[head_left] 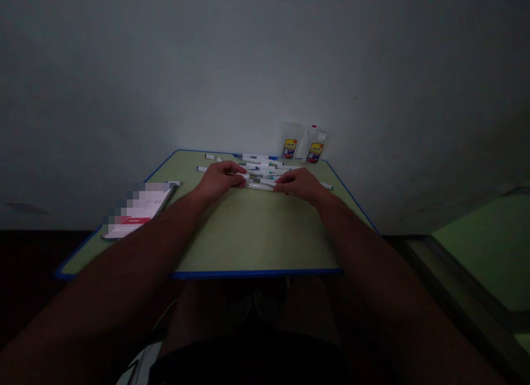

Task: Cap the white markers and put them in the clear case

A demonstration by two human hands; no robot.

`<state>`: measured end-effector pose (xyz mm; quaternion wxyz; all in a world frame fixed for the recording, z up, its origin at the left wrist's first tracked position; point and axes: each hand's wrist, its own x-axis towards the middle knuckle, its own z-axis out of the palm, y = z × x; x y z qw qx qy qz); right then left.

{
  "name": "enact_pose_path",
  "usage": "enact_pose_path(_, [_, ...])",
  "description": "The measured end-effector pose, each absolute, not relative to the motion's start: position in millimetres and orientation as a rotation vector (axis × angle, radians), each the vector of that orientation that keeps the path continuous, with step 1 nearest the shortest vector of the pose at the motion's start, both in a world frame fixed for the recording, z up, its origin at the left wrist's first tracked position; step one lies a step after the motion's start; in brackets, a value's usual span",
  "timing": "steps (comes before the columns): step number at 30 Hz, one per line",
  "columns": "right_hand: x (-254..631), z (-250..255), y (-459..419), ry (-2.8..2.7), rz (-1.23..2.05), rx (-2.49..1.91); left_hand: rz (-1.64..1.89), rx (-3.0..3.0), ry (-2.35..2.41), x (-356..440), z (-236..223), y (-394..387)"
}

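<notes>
Left hand [223, 178] and right hand [300, 183] at white pens [260, 164], pale green table [265, 236], labelled containers [290, 144] behind

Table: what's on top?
White pens lying loose, two labelled containers at the far edge, and a red-and-white printed item at left. Hidden: whatever lies directly under the left hand, right hand and forearms.

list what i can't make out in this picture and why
All in the head view:
Pens: exact count; they overlap, and the left hand and right hand cover parts.
Container labels: fine print too small and dim.
White printed item: left part masked by pixelated blocks.
Upper arms: cut off by the frame edges.
</notes>
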<state>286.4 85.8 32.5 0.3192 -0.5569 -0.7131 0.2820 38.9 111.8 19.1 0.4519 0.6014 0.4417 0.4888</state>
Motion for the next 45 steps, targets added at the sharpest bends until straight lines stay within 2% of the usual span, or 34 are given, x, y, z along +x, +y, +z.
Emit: enact_pose_path(45, [284.7,31.2,85.0,-1.957,0.68,-1.423,1.073,1.587,1.069,44.1,19.3,106.1])
